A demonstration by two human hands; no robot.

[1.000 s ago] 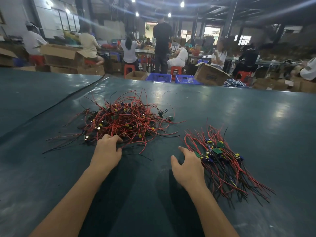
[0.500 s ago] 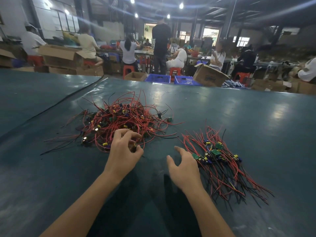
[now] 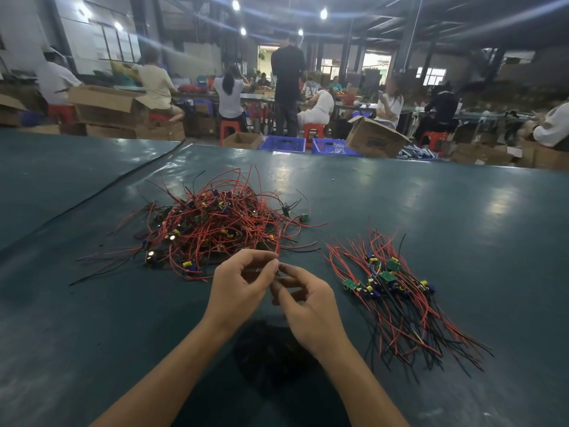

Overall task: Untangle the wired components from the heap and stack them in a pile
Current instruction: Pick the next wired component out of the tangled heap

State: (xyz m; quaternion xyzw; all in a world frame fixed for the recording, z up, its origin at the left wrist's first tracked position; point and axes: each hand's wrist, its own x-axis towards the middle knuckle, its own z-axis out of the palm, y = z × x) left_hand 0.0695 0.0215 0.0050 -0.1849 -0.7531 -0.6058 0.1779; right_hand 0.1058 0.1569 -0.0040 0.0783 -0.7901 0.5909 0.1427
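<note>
Left hand [image 3: 237, 288] and right hand [image 3: 308, 303] pinch a red wire [image 3: 278, 241] leading into the heap [image 3: 215, 223], near the pile [image 3: 394, 288].

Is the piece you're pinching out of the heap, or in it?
In it, apparently: the red wire pinched by the left hand runs up into the heap. Whether the right hand grips it is unclear.

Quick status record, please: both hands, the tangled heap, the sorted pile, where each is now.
left hand: pinches red wire trailing from heap
right hand: fingers curled, tips meeting left's; grip unclear
heap: tangled, beyond the hands, left of centre
sorted pile: on table, right of hands, touching neither
</note>
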